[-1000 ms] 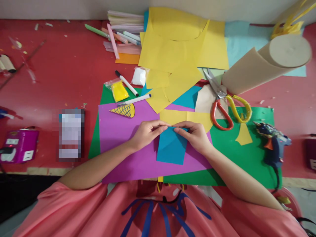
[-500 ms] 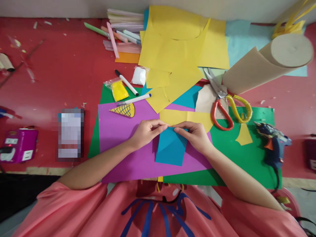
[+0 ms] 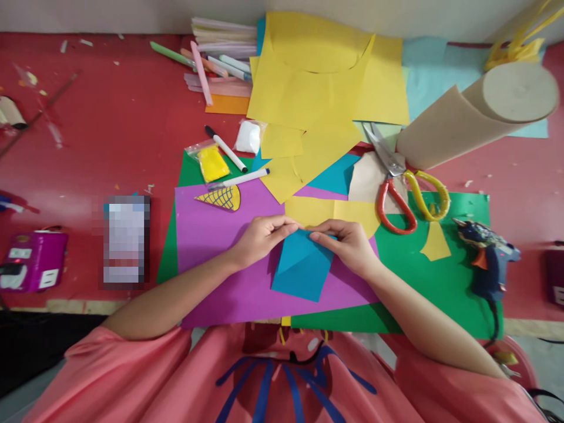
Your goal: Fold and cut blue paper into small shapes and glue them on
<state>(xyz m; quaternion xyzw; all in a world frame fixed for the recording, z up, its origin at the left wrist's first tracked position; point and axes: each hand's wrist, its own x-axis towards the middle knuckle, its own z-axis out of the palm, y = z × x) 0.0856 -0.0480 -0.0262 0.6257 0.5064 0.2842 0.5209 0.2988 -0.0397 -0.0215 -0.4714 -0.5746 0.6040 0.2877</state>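
Observation:
Between my hands is a piece of blue paper (image 3: 303, 265), its lower part hanging over the purple sheet (image 3: 220, 258). My left hand (image 3: 264, 236) pinches its top left corner between thumb and fingers. At the top right, my right hand (image 3: 348, 241) grips the same paper, thumb in front and fingers behind. Just beyond my fingertips lies a yellow paper piece (image 3: 311, 210). A yellow cone cutout with a blue grid (image 3: 224, 198) rests on the purple sheet to the left.
Scissors (image 3: 392, 170) with red and yellow handles lie at the right, near a standing beige paper roll (image 3: 445, 129). A glue gun (image 3: 489, 258) rests on the green sheet (image 3: 418, 294). Markers (image 3: 225, 148), clay packets (image 3: 212, 163) and yellow sheets (image 3: 317, 88) lie beyond my hands. A phone (image 3: 126, 241) is at left.
The lower edge of the blue paper has swung slightly to the left and tilted, and a slanting crease or fold now shows across it. Both hands stay nearly in place.

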